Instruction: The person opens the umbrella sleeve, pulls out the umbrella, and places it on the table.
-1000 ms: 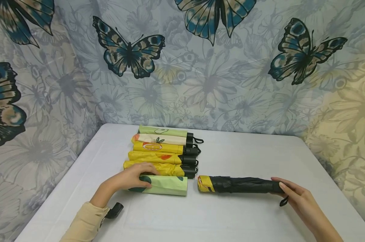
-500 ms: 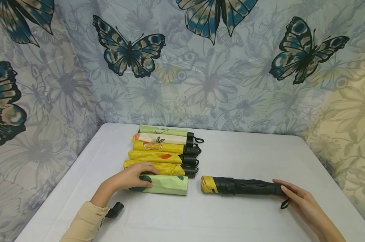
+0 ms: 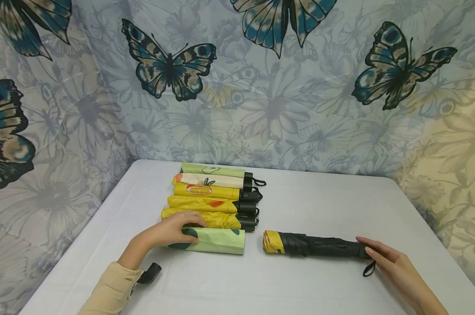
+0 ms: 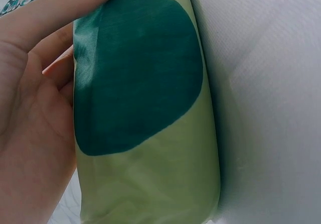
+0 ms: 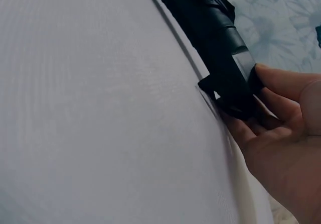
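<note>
My left hand (image 3: 170, 232) grips the left part of a light green folded umbrella (image 3: 221, 241) with dark green patches. In the left wrist view, its thumb (image 4: 55, 13) lies over the dark green patch while the other fingers go behind the fabric. No black handle shows at this umbrella's right end. To the right, my right hand (image 3: 396, 267) holds a black folded umbrella (image 3: 324, 246) by its handle end, the yellow end pointing left. A black wrist loop (image 3: 369, 268) hangs there. In the right wrist view, thumb and fingers pinch the dark handle (image 5: 230, 81).
Behind the left hand, several folded umbrellas lie side by side: yellow (image 3: 199, 203), orange-print yellow (image 3: 217, 192), cream (image 3: 225, 180) and light green (image 3: 229, 170), their black handles (image 3: 248, 208) to the right. Butterfly-print cloth (image 3: 269, 109) stands behind the white table (image 3: 320, 205).
The right hand and the black umbrella have shifted slightly right and a little nearer, widening the gap to the light green umbrella. The left hand keeps its place.
</note>
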### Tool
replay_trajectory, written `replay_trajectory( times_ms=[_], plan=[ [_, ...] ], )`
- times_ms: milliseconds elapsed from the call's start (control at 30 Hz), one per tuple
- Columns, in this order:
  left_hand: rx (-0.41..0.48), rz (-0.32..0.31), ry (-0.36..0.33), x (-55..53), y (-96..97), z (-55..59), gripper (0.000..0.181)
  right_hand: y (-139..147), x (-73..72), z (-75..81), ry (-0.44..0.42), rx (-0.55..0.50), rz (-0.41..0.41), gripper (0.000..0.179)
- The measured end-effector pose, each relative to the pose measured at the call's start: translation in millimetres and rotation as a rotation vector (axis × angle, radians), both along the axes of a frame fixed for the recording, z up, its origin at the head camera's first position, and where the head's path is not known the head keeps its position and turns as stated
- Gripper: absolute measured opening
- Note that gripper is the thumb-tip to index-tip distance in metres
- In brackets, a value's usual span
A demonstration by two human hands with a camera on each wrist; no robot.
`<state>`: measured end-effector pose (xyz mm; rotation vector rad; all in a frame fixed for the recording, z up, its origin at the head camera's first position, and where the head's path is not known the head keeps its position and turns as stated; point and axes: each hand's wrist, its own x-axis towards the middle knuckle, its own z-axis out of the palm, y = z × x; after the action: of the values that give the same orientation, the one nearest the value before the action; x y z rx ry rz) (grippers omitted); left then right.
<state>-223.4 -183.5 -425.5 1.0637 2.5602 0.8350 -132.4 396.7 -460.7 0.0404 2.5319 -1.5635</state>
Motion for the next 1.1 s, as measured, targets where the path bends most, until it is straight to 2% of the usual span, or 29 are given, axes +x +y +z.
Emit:
replay_trajectory(
  times_ms=[133,300,533,600,833,1100],
  plan=[
    [0.005,-0.002,-0.004,-0.7,0.2,-0.3,0.038,1,0.9,-1.1,-0.031,0.047,-0.013,0.055],
    [0.007,-0.005,-0.002,-1.1,0.3,-0.8,0.038,2,1.8,-2.4,-0.012,0.074,-0.004,0.054],
    [0.009,0.001,-0.005,-0.3,0.1,-0.1,0.038,2,5.4,4.9,-0.024,0.217,0.030,0.051],
    [0.007,0.002,-0.006,-0.1,0.1,0.3,0.038,2,5.9,6.3,-0.002,0.237,0.045,0.050],
    [0.015,-0.004,-0.011,0.0,-0.4,0.4,0.038,2,7.1,9.3,0.037,0.216,0.076,0.047],
    [0.026,-0.009,-0.017,-0.1,-1.1,-1.1,0.038,1,8.3,13.2,-0.039,0.212,0.066,0.050]
  ],
)
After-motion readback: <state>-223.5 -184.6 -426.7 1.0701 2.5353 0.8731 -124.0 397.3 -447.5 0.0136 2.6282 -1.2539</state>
